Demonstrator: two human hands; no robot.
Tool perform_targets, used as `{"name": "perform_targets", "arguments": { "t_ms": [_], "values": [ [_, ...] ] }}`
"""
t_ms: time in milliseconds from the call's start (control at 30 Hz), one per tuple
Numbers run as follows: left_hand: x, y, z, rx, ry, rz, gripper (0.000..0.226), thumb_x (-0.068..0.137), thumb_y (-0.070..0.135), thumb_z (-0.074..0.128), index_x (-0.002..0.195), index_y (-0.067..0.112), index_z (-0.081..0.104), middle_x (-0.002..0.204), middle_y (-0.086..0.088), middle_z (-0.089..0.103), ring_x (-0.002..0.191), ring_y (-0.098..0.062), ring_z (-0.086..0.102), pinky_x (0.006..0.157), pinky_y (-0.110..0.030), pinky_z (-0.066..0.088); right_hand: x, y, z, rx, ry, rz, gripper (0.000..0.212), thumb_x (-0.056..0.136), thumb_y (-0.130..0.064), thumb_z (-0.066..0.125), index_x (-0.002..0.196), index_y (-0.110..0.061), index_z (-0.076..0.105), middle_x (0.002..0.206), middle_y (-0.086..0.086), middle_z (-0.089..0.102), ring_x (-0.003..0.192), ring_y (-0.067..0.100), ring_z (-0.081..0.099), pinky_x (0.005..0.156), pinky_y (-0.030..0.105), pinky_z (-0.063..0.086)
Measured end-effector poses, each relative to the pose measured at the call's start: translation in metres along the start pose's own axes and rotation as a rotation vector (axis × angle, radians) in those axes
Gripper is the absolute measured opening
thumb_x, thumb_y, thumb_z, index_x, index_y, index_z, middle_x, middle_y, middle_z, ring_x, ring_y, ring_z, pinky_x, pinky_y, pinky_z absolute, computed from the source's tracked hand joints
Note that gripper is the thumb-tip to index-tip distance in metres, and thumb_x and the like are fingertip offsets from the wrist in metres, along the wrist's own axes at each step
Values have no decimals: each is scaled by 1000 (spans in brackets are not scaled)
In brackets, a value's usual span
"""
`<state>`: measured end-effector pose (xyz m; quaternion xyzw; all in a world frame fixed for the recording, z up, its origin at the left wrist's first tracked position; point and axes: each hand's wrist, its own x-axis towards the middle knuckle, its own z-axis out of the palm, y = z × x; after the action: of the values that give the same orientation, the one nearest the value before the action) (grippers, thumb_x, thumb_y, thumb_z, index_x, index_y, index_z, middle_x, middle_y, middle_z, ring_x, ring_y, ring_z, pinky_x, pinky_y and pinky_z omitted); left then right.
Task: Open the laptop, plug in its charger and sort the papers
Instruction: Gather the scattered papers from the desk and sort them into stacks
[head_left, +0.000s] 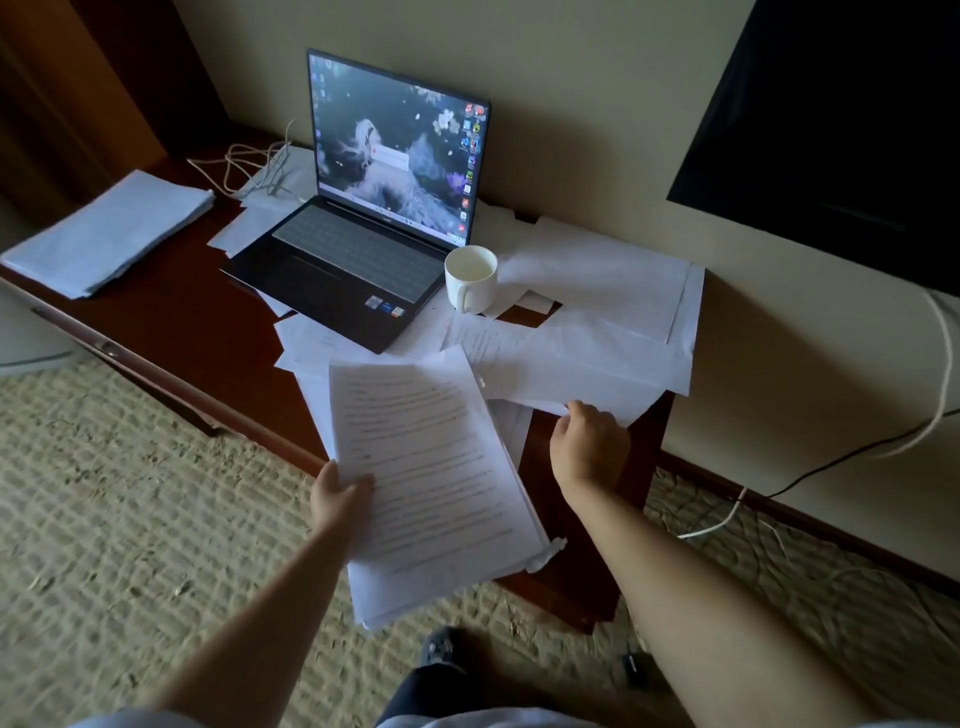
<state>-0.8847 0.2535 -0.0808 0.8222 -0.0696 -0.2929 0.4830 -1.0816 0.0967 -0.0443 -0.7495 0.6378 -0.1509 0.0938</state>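
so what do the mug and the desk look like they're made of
Mug: probably glazed ceramic; plain white, thick wall and rim, smooth and slightly glossy, with a moulded loop handle.

Desk: looks like dark reddish-brown wood or wood veneer with a polished lacquer finish; the bare top shows soft reflections. Solid wood or veneer can't be told from here.

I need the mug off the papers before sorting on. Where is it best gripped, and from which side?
Probably by its handle, coming from the near side. The mug stands upright just right of the laptop, and its handle faces the person. The laptop crowds its left, so a near or top approach looks freest. Both hands are busy with papers: left hand, right hand.
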Motion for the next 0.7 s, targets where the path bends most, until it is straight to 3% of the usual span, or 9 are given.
{"name": "perform_targets", "arguments": {
  "t_ms": [67, 133, 200, 300, 367, 433, 533, 633, 700],
  "values": [
    [-4, -1, -2, -60, 65, -2, 23, 79, -4, 55, 95, 12, 58, 92, -11, 61, 90, -30, 60, 76, -35, 47, -3, -9, -6, 273, 254, 70, 6, 85, -4, 60, 88, -1, 65, 77, 17, 68, 69, 35, 65, 56, 33, 46],
    [-9, 1, -2, -77, 125, -1, 26, 77, -5, 53, 97, 11, 59, 92, -12, 61, 92, -31, 59, 76, -35, 46, -6, -26, -20, 648, 282, 199, 18, 95, -8, 50, 102, 4, 60, 100, 22, 67, 90, 36, 63, 69, 34, 44],
    [-16, 6, 2, -70, 127, -9, 28, 76, -5, 51, 99, 7, 59, 91, -12, 61, 88, -29, 59, 75, -34, 45, -1, -35, -23, 1004, 245, 507, 29, 97, -17, 45, 114, 4, 55, 115, 23, 61, 104, 33, 59, 84, 32, 43],
    [-24, 10, 8, -42, 63, -6, 24, 76, -3, 52, 95, 8, 59, 88, -12, 62, 88, -29, 61, 79, -38, 50, -12, -27, -14, 1212, -25, 887, 54, 89, -42, 36, 128, -8, 47, 125, 18, 55, 107, 31, 60, 90, 39, 52],
    [-29, 13, 13, -10, 12, 5, 21, 77, -3, 54, 94, 8, 57, 85, -11, 60, 85, -28, 59, 79, -38, 49, -29, -19, -11, 1363, -282, 983, 45, 98, -20, 32, 139, 0, 34, 135, 20, 47, 99, 26, 57, 84, 36, 54],
    [-38, 15, 17, -14, -38, 7, 19, 79, -4, 54, 95, 6, 56, 82, -9, 58, 83, -26, 56, 74, -34, 46, -46, -12, -10, 1430, -345, 1079, 41, 99, -1, 29, 139, 5, 30, 139, 23, 41, 99, 28, 51, 74, 33, 54],
    [-48, 17, 24, -82, -132, -39, 19, 83, -6, 52, 99, 5, 54, 82, -6, 58, 81, -25, 55, 74, -33, 46, -68, -13, 6, 1416, -423, 1275, 31, 95, -5, 40, 125, -5, 50, 121, 17, 54, 105, 37, 54, 67, 43, 57],
    [-45, 12, 33, -201, -194, -129, 23, 83, -6, 51, 105, 1, 55, 100, -22, 62, 84, -29, 59, 78, -40, 52, -85, -20, 7, 1256, -654, 1269, 15, 91, -8, 49, 99, 0, 58, 88, 14, 59, 82, 32, 60, 58, 37, 53],
    [-43, 8, 39, -279, -229, -171, 24, 84, -7, 48, 106, -2, 55, 102, -26, 61, 83, -32, 60, 76, -43, 54, -87, -19, 4, 1368, -734, 1240, 18, 92, 4, 40, 81, 2, 55, 65, 13, 57, 67, 25, 65, 53, 27, 49]
  ]
}}
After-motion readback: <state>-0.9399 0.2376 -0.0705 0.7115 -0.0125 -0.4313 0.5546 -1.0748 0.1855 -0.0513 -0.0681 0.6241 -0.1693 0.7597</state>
